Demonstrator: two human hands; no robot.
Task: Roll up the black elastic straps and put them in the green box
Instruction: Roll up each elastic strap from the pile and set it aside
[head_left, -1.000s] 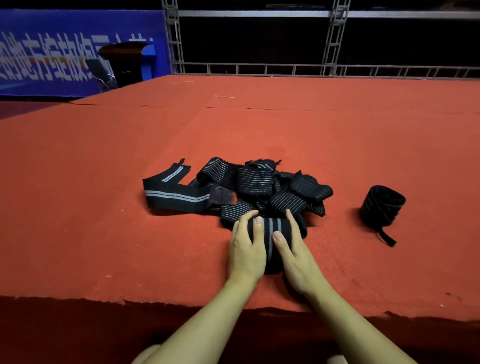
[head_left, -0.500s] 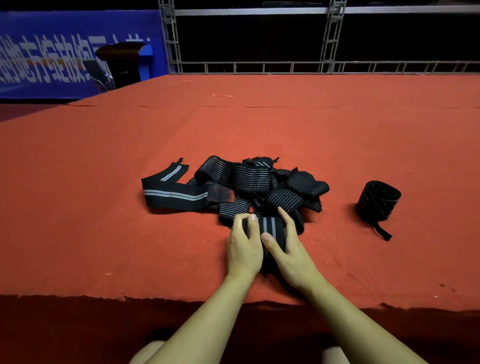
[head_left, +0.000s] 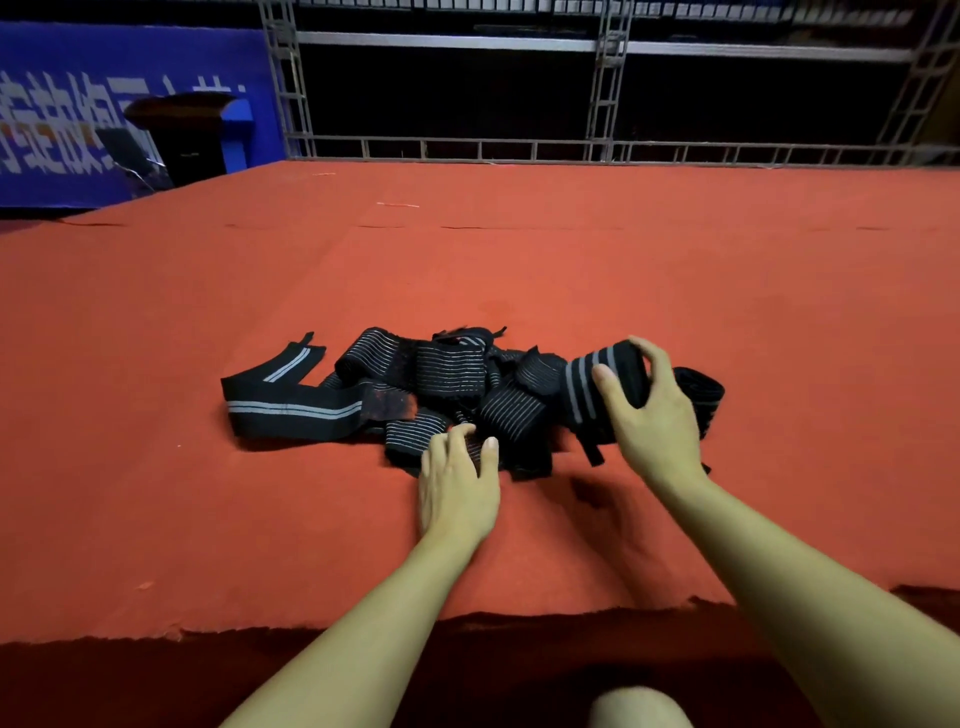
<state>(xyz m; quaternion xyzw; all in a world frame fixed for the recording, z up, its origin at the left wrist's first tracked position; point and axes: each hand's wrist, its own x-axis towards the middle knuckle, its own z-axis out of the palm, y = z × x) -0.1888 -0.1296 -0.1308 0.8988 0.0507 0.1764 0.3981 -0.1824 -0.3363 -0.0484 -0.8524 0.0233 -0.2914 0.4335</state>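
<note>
On the red surface (head_left: 156, 322), one pile of black straps (head_left: 415, 395) is seen at the centre; its pieces cannot be counted. At 6 o'clock of it, the left hand (head_left: 457, 488) is laid with relaxed fingers. At 3 o'clock, one rolled strap (head_left: 602, 389) is grasped by the right hand (head_left: 649, 415), beside one second roll (head_left: 701, 395).

Red felt-covered worktop (head_left: 675, 270) bearing a heap of black elastic straps (head_left: 447, 384).

Covered edge to edge in red cloth, ragged along the near hem. Heap lying just beyond the left fingers (head_left: 462, 434), with one long flat strap (head_left: 291, 410) trailing out well to their left, grey stripes along it. A dark rolled strap (head_left: 698, 389) resting on the cloth just behind the right fingers (head_left: 644, 348). Left palm set down on the cloth at the heap's near edge.
</note>
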